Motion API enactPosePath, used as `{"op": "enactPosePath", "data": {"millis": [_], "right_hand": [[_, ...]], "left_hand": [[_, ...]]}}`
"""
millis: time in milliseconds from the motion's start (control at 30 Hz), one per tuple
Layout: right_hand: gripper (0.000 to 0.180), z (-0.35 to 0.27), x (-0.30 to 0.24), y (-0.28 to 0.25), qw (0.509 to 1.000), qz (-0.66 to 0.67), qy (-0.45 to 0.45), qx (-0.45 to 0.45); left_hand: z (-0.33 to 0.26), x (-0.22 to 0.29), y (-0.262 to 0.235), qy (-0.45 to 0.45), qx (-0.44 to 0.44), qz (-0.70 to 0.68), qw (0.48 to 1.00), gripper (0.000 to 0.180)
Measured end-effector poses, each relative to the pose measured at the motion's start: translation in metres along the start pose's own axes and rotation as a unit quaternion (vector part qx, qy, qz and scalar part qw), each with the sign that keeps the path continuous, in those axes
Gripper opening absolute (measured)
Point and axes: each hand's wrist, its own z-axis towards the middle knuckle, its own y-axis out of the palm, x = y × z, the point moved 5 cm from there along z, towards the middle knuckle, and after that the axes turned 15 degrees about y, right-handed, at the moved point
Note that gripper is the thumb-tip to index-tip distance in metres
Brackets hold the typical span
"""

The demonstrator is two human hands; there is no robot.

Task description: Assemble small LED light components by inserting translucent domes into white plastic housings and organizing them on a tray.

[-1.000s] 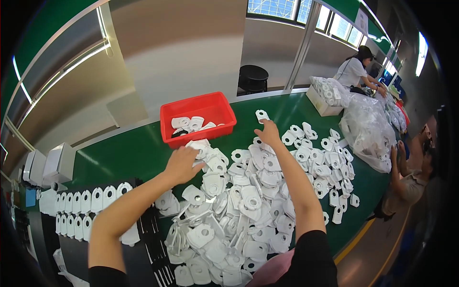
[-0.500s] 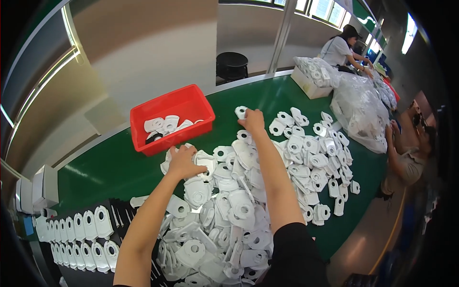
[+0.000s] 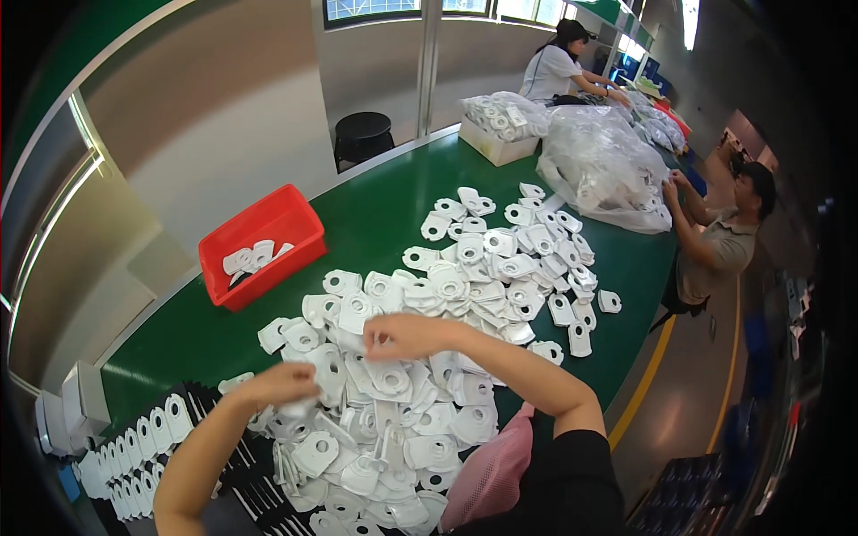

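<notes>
With the left hand (image 3: pixel 284 384) closed on a white plastic piece (image 3: pixel 299 409) at the near edge of the pile (image 3: pixel 429 357) and the right hand (image 3: pixel 407 337) pinching another mid-pile, each piece is best lifted singly so neighbours stay undisturbed.

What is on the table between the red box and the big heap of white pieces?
Only bare green table shows between the red box and the heap of white pieces in the head view.
</notes>
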Motion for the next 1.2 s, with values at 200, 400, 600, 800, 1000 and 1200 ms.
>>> {"op": "enactPosePath", "data": {"millis": [200,400,600,800,1000,1200], "right_hand": [[0.04,-0.045,0.085,-0.078,0.97,0.097,0.048,0.218],[0.076,-0.17,0.316,-0.201,0.673,-0.111,0.381,0.624],[0.096,-0.196,0.345,-0.213,0.613,0.002,0.583,0.534],[0.079,-0.18,0.349,-0.217,0.663,-0.019,0.582,0.47],[0.057,-0.164,0.338,-0.192,0.747,-0.11,0.425,0.499],[0.052,-0.073,0.256,-0.112,0.856,0.123,0.271,0.423]], "left_hand": [[-0.039,0.078,0.048,0.215,-0.164,0.302,0.914,0.055],[0.04,0.149,0.035,0.112,-0.045,0.432,0.894,0.042],[0.203,0.139,0.022,0.335,0.197,0.391,0.834,0.058],[0.33,0.14,0.028,0.129,0.166,0.324,0.922,0.086],[0.367,0.155,0.093,0.164,0.034,0.215,0.962,0.086],[0.311,0.138,0.074,0.281,0.032,-0.01,0.959,0.053]]}}
